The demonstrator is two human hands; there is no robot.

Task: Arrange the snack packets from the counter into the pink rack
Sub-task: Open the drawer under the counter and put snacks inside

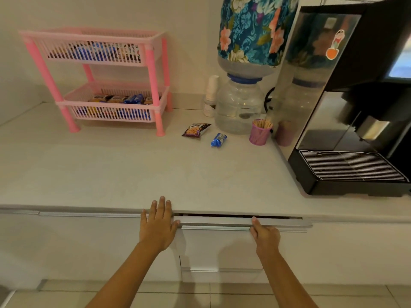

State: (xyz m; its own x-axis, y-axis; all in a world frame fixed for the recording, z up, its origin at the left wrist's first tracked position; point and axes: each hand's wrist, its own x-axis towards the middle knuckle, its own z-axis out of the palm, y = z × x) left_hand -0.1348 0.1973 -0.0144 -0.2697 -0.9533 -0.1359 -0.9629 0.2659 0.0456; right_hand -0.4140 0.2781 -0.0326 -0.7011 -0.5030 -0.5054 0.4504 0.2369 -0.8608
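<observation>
- Snack packets on the worktop (133, 170): two left loose, a dark peanut packet (196, 129) and a blue packet (218, 140), close together but apart, at about 1 o'clock from the hands, just in front of the water jug (239, 105).
- Pink rack (106, 78) stands at 11 o'clock, against the wall; both tiers already hold packets. Lower tier shows room toward its front edge.
- Left hand (158, 223): flat, fingers (162, 204) straight and spread, resting on the worktop's front lip. Holds nothing.
- Right hand (264, 233): fingers curled on the drawer handle (222, 223), thumb on top. Drawer (222, 247) is slightly ajar; a dark gap shows under the worktop.
- Judgement: step in hand is the drawer, not the packets. Push it flush with an even press; keep the left thumb out of the gap.
- Next, likely: reach to 1 o'clock, take one packet per hand, avoid brushing the cup of sticks (260, 132) beside the blue packet.
- Lay packets flat in the rack.
</observation>
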